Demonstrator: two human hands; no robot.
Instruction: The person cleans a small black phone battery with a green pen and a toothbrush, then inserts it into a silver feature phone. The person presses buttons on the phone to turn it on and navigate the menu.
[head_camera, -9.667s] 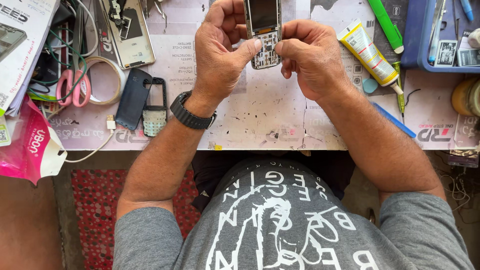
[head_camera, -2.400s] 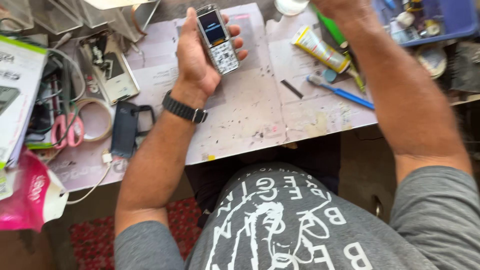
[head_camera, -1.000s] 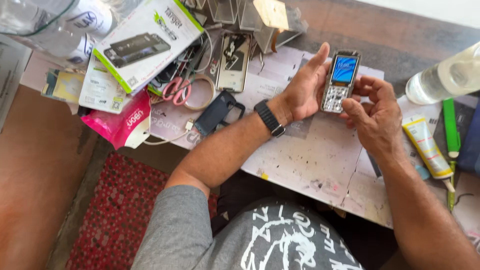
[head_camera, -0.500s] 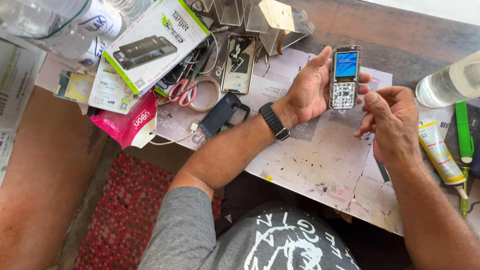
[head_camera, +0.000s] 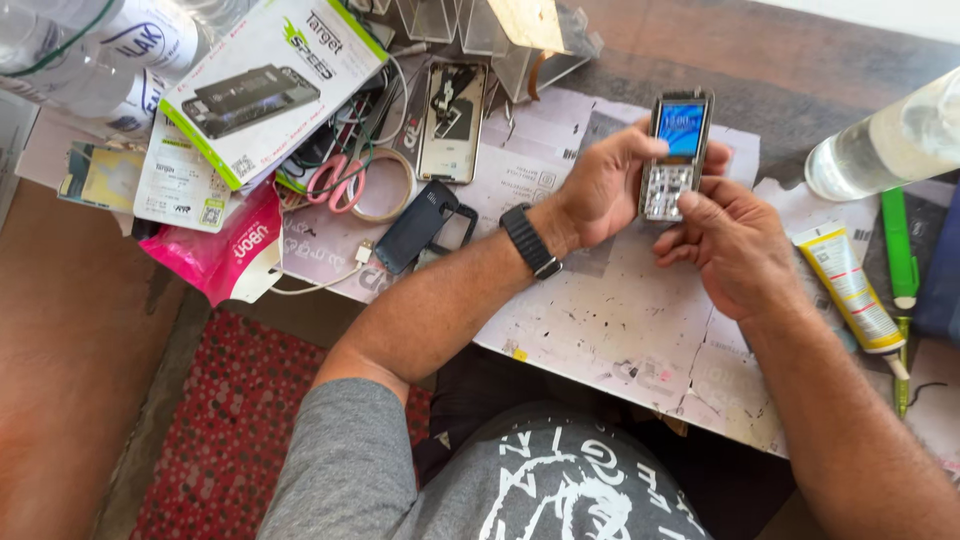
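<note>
Phone (head_camera: 677, 152), silver keypad with lit blue screen, sits upright at upper centre of the frame above the table (head_camera: 600, 320); my left hand (head_camera: 600, 185) fingers wrap it, right hand (head_camera: 735, 245) fingers curl against its keys.

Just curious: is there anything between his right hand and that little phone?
Nothing visible. The left hand holds the phone above the table, and the right hand already touches its keypad; scissors and glue tube lie aside.

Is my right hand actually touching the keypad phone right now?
Touching. The head view shows the right hand with its thumb tip pressed on the keypad of the phone, which the left hand grips.
</note>
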